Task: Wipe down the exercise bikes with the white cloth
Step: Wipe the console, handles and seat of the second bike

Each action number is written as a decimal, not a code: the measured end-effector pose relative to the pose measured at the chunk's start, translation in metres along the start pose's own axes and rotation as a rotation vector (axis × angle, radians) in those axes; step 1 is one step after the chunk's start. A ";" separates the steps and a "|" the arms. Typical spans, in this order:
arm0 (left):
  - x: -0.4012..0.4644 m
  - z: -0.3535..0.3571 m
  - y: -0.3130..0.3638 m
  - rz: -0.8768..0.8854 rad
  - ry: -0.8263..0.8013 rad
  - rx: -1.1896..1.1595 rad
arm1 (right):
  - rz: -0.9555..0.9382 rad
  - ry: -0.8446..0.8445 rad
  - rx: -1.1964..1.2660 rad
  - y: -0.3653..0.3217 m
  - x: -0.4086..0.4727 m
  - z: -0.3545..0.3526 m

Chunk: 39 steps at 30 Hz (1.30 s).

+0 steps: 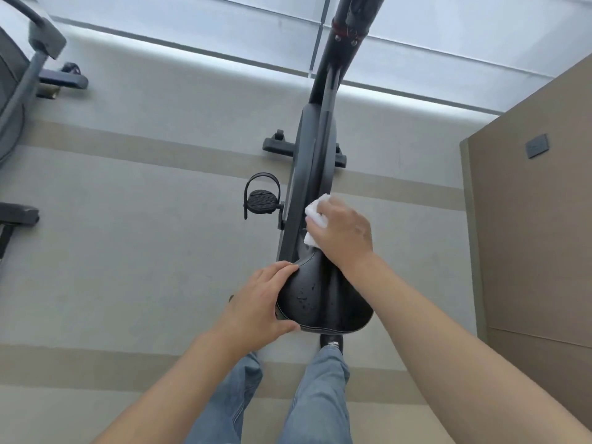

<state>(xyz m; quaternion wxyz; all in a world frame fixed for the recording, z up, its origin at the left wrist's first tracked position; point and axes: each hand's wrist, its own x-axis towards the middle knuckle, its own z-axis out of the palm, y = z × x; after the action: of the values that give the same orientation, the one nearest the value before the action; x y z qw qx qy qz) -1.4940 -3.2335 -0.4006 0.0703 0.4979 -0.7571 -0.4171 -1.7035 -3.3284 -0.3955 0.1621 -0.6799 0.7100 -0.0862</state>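
A dark exercise bike (312, 161) stands below me, its frame running away toward a window. Its black saddle (320, 299) is nearest me and carries some water droplets. My left hand (259, 302) grips the saddle's left edge, fingers over the top and thumb at the rear rim. My right hand (342, 232) holds a folded white cloth (315, 209) against the frame just ahead of the saddle's nose. Most of the cloth is hidden under my fingers.
The bike's left pedal (261, 198) with its strap sticks out to the left. A second machine (22, 78) stands at the far left. A brown wall panel (528, 219) rises close on the right. Grey striped carpet (144, 235) lies between the two machines.
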 end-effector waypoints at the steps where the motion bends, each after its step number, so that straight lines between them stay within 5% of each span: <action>1: 0.000 0.001 -0.001 -0.004 0.008 -0.016 | -0.137 0.011 -0.075 0.000 -0.017 0.006; 3: -0.001 0.003 -0.004 -0.015 0.026 -0.042 | -0.339 -0.012 -0.236 0.001 -0.043 0.018; 6: -0.002 0.004 -0.005 -0.023 0.052 -0.061 | -0.403 0.078 -0.271 0.013 -0.015 0.014; 8: -0.001 0.005 -0.005 -0.020 0.061 -0.049 | -0.165 0.078 -0.230 0.011 0.022 -0.001; 12: -0.006 0.006 -0.004 -0.082 0.099 -0.044 | 0.158 -0.266 -0.257 -0.009 0.069 -0.016; 20: -0.022 0.016 0.003 -0.240 0.206 -0.128 | -0.129 -0.510 -0.411 -0.076 -0.015 0.006; 23: -0.026 0.021 0.000 -0.249 0.200 -0.210 | -0.202 -0.480 -0.382 -0.061 -0.024 0.001; 27: -0.025 0.021 -0.007 -0.215 0.153 -0.286 | -0.347 -0.168 -0.440 -0.011 0.003 -0.005; 34: 0.000 0.001 -0.005 -0.220 0.099 -0.427 | 0.324 -0.034 0.138 0.002 0.061 0.002; 39: 0.049 -0.012 0.020 -0.215 0.105 -0.461 | 0.278 0.065 0.328 0.013 -0.009 0.000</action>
<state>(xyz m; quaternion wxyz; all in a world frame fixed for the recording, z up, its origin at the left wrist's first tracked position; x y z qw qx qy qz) -1.5261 -3.2773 -0.3938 0.1763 0.5671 -0.5802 -0.5574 -1.7160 -3.3191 -0.3986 0.2579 -0.5366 0.7783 -0.1995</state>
